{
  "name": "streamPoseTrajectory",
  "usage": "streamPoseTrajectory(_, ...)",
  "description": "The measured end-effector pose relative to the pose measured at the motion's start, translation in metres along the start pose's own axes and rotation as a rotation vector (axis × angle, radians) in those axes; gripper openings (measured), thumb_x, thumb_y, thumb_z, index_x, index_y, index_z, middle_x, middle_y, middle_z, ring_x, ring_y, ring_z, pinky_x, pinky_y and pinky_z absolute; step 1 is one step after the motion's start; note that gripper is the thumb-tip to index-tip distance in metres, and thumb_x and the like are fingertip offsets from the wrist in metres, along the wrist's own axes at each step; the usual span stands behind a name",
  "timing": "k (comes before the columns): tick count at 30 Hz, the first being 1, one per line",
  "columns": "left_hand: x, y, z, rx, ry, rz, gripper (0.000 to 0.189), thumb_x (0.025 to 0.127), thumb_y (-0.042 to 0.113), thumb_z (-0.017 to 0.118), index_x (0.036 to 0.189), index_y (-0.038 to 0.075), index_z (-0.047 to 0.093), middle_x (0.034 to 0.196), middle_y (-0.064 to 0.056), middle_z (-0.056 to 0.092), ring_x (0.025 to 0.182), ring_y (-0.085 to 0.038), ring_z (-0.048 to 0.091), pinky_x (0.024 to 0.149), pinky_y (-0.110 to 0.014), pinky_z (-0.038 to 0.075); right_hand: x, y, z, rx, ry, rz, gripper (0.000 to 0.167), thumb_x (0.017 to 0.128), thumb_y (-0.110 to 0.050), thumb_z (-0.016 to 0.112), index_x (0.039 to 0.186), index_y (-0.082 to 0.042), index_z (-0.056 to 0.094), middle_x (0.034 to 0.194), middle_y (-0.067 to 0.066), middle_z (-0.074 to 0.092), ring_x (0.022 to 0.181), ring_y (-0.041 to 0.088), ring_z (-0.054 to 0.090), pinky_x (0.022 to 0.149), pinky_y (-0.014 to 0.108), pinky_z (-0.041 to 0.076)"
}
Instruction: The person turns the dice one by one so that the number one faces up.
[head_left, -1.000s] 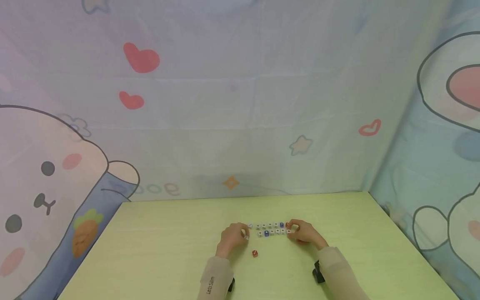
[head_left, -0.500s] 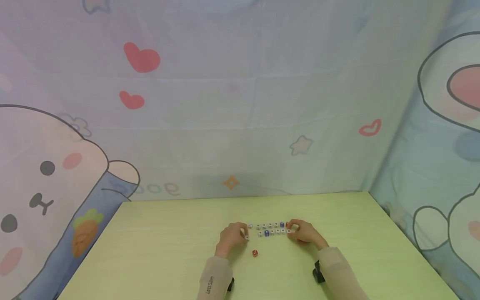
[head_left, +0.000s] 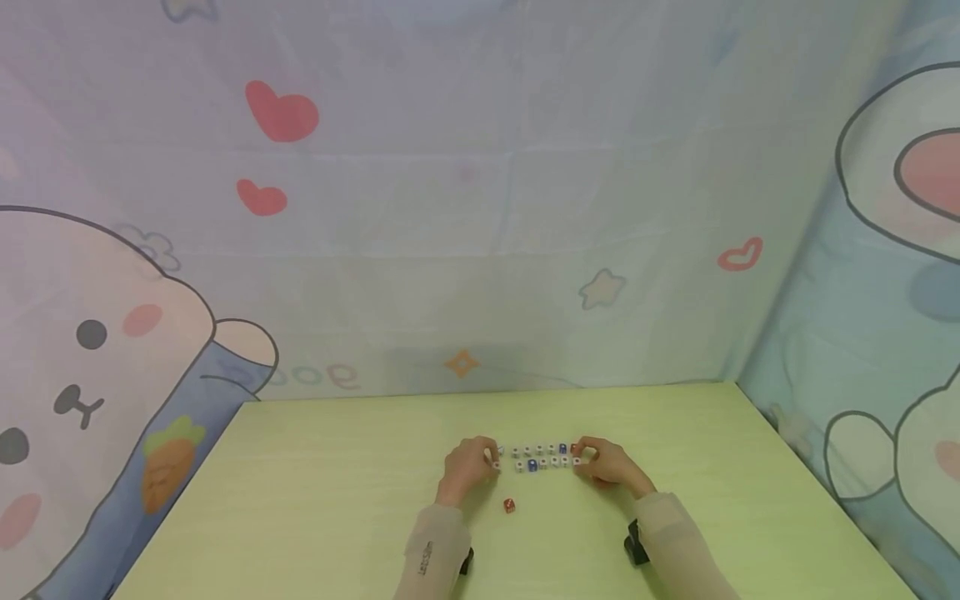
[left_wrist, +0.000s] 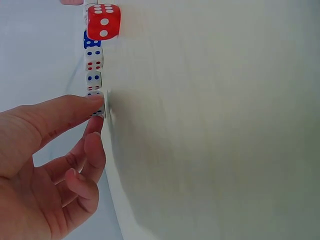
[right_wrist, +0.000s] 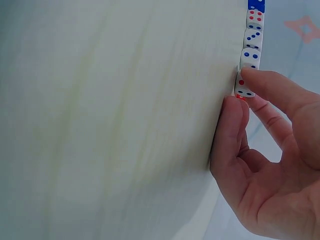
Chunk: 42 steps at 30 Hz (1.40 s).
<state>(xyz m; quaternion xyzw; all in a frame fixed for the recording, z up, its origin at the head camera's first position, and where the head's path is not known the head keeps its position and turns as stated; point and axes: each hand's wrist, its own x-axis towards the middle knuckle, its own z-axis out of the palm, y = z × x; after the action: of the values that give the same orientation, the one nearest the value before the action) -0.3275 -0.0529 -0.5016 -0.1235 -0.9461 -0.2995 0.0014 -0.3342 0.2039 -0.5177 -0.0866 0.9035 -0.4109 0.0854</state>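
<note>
Two short rows of small dice [head_left: 546, 456], mostly white with a blue one [head_left: 532, 465], lie mid-table on the pale green table [head_left: 337, 500]. My left hand [head_left: 491, 462] is at the rows' left end. In the left wrist view its thumb and index finger pinch a white die [left_wrist: 98, 111] at the end of a line of dice [left_wrist: 93, 70]. My right hand [head_left: 588, 458] is at the right end, pinching a white die with a red dot [right_wrist: 244, 89], and a red die [right_wrist: 240, 98] sits just beneath it. One loose red die [head_left: 509, 505] lies nearer me, between my hands.
A cartoon-print cloth backdrop [head_left: 480, 250] hangs behind the table and along the right side [head_left: 862, 375]. The table's back edge [head_left: 487, 393] runs close behind the dice. Black wrist straps [head_left: 634, 546] sit on both sleeves.
My left hand has carried its white die a little away from me, up to the left end of the rows. The right hand and the loose red die have stayed put.
</note>
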Motion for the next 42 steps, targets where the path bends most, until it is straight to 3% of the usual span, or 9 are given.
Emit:
streamPoseTrajectory(12,0.008,-0.001,0.006,0.005,0.015,0.0,0.011,0.07,0.006,0.071,0.076,0.01,0.063,0.074,-0.005,0.065,0.062,-0.017,0.056,0.049,-0.03,0.039,-0.002,-0.003,-0.001,0.025,-0.012,0.015,0.011,0.082,-0.011,0.061,0.092,-0.009,0.057,0.043,-0.006,0.032,0.037,0.006,0.025,0.037,0.019,0.027)
streamPoseTrajectory(18,0.005,0.0,0.001,-0.039,0.015,0.017,0.012,0.071,0.012,0.072,0.078,0.009,0.063,0.074,-0.006,0.066,0.062,-0.015,0.056,0.051,-0.029,0.04,-0.002,-0.004,-0.001,0.025,-0.009,0.012,0.011,0.082,-0.01,0.061,0.092,-0.009,0.057,0.043,-0.006,0.032,0.038,0.006,0.025,0.038,0.019,0.026)
streamPoseTrajectory(21,0.003,0.003,-0.005,-0.054,0.053,0.038,0.011,0.073,0.014,0.071,0.077,0.008,0.063,0.072,-0.007,0.066,0.06,-0.015,0.057,0.048,-0.028,0.04,-0.002,-0.004,-0.001,0.021,-0.011,0.007,0.011,0.082,-0.01,0.061,0.093,-0.009,0.057,0.043,-0.006,0.033,0.038,0.006,0.025,0.038,0.018,0.027)
streamPoseTrajectory(27,0.01,0.0,-0.008,0.013,0.127,0.086,0.011,0.077,0.01,0.066,0.087,0.007,0.064,0.075,-0.009,0.067,0.059,-0.015,0.059,0.044,-0.024,0.041,-0.002,-0.003,0.0,0.025,-0.005,0.012,0.012,0.081,-0.01,0.062,0.092,-0.01,0.057,0.044,-0.006,0.035,0.038,0.006,0.027,0.038,0.018,0.027)
streamPoseTrajectory(37,0.027,0.001,0.0,0.129,0.043,0.104,0.017,0.077,0.009,0.065,0.093,0.012,0.068,0.077,-0.005,0.066,0.064,-0.015,0.058,0.051,-0.027,0.043,-0.003,-0.003,0.001,0.005,0.018,0.014,0.012,0.08,-0.01,0.062,0.091,-0.011,0.057,0.045,-0.006,0.035,0.039,0.006,0.029,0.04,0.018,0.028)
streamPoseTrajectory(42,0.028,0.006,0.002,0.21,0.037,0.103,0.013,0.078,0.009,0.065,0.09,0.012,0.069,0.089,-0.006,0.067,0.078,-0.022,0.061,0.063,-0.037,0.048,-0.002,-0.003,0.002,-0.018,0.03,0.016,0.012,0.08,-0.01,0.062,0.091,-0.011,0.057,0.045,-0.006,0.036,0.039,0.006,0.031,0.041,0.019,0.029)
